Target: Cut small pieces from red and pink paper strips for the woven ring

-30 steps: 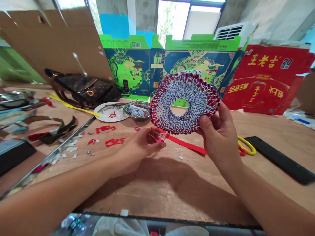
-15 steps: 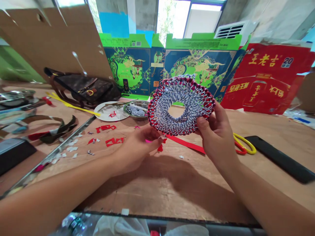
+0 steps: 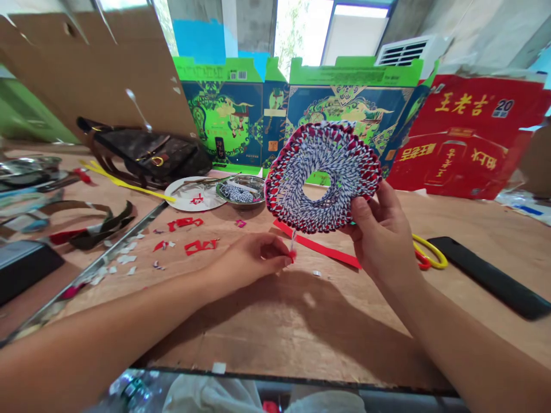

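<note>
My right hand (image 3: 381, 229) grips the lower right edge of a round woven cord ring (image 3: 297, 178) and holds it up above the table. The ring is blue-and-white with a red rim and an open centre. From its lower edge a short white cord (image 3: 293, 238) hangs down to a small red piece (image 3: 293, 256). My left hand (image 3: 262, 255) pinches this red piece between thumb and fingers, below the ring and apart from it. The exact kind of the red piece is too small to tell. Behind my hands a red strip (image 3: 321, 249) lies on the table.
Red scraps (image 3: 201, 246) and white bits lie at the left. Farther back are a white plate (image 3: 181, 201), a metal bowl (image 3: 241, 201) and a brown bag (image 3: 167, 158). Yellow scissors handles (image 3: 439, 261) and a black phone (image 3: 491, 278) are on the right. Printed boxes (image 3: 232, 120) stand behind.
The woven ring has moved slightly up and to the right with my right hand. My left hand has shifted right and down, and the cord below the ring now shows stretched out.
</note>
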Available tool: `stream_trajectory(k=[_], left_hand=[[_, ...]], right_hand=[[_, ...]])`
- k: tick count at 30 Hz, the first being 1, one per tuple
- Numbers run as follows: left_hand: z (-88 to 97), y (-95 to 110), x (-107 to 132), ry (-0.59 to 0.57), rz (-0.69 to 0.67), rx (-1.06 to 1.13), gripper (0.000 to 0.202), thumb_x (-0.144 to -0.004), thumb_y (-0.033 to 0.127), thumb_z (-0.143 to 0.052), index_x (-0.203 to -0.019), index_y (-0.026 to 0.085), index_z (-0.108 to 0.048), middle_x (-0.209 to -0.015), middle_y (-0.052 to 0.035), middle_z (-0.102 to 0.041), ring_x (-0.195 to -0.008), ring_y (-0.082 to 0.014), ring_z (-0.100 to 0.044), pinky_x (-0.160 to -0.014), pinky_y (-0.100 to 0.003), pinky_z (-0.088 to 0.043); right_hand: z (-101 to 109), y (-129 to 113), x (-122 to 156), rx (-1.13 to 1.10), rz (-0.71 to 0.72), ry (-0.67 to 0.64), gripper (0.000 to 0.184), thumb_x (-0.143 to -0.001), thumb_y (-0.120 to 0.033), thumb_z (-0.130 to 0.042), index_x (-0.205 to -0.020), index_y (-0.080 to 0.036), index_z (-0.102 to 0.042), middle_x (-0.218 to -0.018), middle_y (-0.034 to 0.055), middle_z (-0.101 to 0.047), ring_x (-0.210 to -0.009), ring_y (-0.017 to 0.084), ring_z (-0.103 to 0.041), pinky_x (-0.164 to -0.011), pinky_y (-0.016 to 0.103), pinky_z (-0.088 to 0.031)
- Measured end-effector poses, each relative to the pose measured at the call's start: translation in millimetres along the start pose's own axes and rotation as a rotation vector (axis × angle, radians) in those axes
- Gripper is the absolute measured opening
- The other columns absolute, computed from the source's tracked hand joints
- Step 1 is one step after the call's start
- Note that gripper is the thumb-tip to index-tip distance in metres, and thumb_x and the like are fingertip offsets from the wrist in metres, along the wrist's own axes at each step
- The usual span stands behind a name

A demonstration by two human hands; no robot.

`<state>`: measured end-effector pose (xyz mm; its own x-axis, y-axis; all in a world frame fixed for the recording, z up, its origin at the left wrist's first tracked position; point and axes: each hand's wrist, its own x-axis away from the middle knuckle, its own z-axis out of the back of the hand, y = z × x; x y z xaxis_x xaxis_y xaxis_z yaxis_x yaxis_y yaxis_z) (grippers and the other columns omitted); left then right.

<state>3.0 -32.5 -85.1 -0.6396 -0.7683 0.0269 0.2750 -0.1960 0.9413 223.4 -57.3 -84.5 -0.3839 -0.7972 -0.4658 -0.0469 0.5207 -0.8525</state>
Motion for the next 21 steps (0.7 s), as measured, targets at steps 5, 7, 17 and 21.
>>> stream_trajectory(k=[5,7,17,21], left_hand=[[2.6,-4.5,-2.9,-0.016,-0.005,-0.007,0.011,-0.086,0.019,-0.060,-0.089,0.016,-0.070,-0.092,-0.0060,-0.073,-0.085,-0.0185,-0.067,-0.077,-0.029,-0.050],[3.1,-5.8,-2.4,0.054,-0.023,-0.019,0.009,-0.084,0.016,-0.059,-0.089,0.016,-0.067,-0.090,-0.0046,-0.071,-0.083,-0.0173,-0.065,-0.076,-0.028,-0.049],[-2.0,-16.5,-7.1,-0.044,0.000,-0.077,0.037,-0.077,0.029,-0.071,-0.112,0.020,-0.062,-0.104,-0.0068,-0.070,-0.091,-0.0206,-0.067,-0.078,-0.031,-0.052],[-3.9,-19.6,-8.5,-0.085,-0.004,-0.015,0.031,-0.077,0.032,-0.074,-0.103,0.018,-0.063,-0.106,-0.0074,-0.068,-0.093,-0.0198,-0.067,-0.084,-0.032,-0.053]], right_hand=[[-0.1,-3.2,-2.1,-0.032,-0.014,0.031,0.037,-0.080,-0.037,-0.079,-0.114,-0.035,-0.064,-0.106,0.0007,-0.070,-0.084,0.019,-0.072,-0.056,0.031,-0.066],[-0.3,-4.2,-2.3,-0.047,-0.004,0.029,0.035,-0.081,-0.035,-0.078,-0.112,-0.035,-0.064,-0.103,-0.0007,-0.070,-0.080,0.016,-0.071,-0.054,0.027,-0.065],[-4.2,-8.4,0.2,-0.071,-0.028,0.038,0.034,-0.079,-0.038,-0.079,-0.110,-0.035,-0.065,-0.105,-0.0024,-0.071,-0.084,0.017,-0.071,-0.062,0.029,-0.065],[-4.7,-8.4,0.6,-0.094,-0.026,0.024,0.034,-0.078,-0.037,-0.080,-0.110,-0.035,-0.066,-0.101,-0.0031,-0.071,-0.079,0.015,-0.070,-0.058,0.027,-0.064]])
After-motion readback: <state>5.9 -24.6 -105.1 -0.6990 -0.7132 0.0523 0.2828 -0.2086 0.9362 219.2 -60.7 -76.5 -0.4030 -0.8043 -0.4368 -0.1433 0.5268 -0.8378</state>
